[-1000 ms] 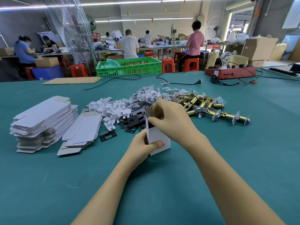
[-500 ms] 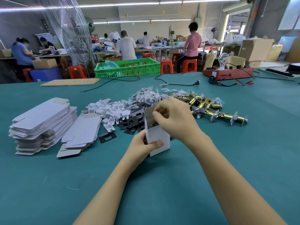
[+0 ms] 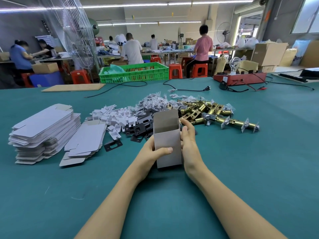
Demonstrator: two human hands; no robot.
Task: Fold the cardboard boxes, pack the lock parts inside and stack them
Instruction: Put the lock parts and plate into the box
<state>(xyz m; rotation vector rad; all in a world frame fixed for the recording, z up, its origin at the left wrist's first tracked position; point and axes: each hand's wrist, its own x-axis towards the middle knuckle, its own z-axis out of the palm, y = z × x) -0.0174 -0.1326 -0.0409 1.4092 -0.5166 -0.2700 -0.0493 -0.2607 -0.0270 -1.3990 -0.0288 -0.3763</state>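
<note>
Fingers (image 3: 166, 149) of left hand (image 3: 151, 150) and right hand (image 3: 189, 140) wrapped round one box (image 3: 166, 140), upright on table (image 3: 241, 169), long axis vertical, mouth open upward, inside unseen. Beyond, dark plates (image 3: 139, 126) left, brass latches (image 3: 203, 112) right and just past the right hand, likely the nearer reach. Two flat stacks (image 3: 43, 130) far left. Parts too heaped to count.

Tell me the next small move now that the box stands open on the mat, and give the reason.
Probably let the right hand go and reach for one brass latch just beyond it. The box stands upright with its top open and looks empty, the left hand already grips its side, so it can steady it alone.
</note>
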